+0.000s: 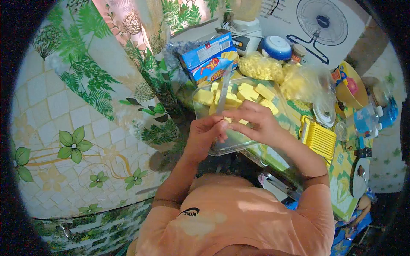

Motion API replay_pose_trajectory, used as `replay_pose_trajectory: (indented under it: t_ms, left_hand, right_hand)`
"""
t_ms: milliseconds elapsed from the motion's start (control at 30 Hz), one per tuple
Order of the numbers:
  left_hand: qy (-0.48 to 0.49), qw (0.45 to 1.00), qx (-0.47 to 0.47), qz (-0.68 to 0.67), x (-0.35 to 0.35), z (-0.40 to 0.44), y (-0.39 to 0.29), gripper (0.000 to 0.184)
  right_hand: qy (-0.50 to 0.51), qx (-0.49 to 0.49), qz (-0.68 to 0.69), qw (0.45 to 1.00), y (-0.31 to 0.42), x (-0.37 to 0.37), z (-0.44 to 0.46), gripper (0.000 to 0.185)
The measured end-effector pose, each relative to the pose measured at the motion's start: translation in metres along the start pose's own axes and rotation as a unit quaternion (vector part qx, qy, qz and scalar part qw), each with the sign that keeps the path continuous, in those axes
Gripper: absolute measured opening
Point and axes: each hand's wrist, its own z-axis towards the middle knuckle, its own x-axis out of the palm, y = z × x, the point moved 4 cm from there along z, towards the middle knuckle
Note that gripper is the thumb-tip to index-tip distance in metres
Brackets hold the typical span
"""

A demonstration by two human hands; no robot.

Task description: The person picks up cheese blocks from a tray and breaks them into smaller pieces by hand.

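Observation:
My left hand is closed around the lower end of a knife, whose long flat blade points up and away over a clear plastic tub. Its handle is hidden by my fingers. Fingertips of my right hand meet those of the left in a pinch. Between them shows a small yellow piece, too small to identify. Several pale yellow blocks lie in the tub, just beyond both hands.
Behind the tub stand a blue biscuit box, a bag of yellow bits and a blender base. To the right are a yellow slatted rack, a plastic bottle and a round lid. A patterned curtain hangs left.

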Motion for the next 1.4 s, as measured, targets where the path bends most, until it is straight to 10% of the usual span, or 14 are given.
replay_pose_trajectory:
  t_ms: [900, 1000, 1200, 1400]
  left_hand:
    - [-0.012, 0.997, 0.04, 0.065, 0.004, 0.01, -0.009, 0.015]
    - [-0.023, 0.999, 0.007, 0.039, -0.012, 0.012, -0.004, 0.016]
    - [-0.042, 0.998, 0.027, 0.034, -0.025, 0.021, -0.004, 0.014]
    - [-0.036, 0.999, 0.024, 0.022, -0.033, 0.019, 0.003, 0.015]
  right_hand:
    - [-0.028, 0.084, 0.032, 0.996, -0.016, 0.002, -0.001, 0.043]
    - [0.083, 0.23, 0.052, 0.968, -0.027, -0.002, -0.002, 0.045]
    - [0.27, 0.2, -0.035, 0.941, -0.033, 0.032, -0.021, 0.034]
    - [0.243, 0.152, -0.008, 0.958, -0.03, 0.026, -0.013, 0.047]
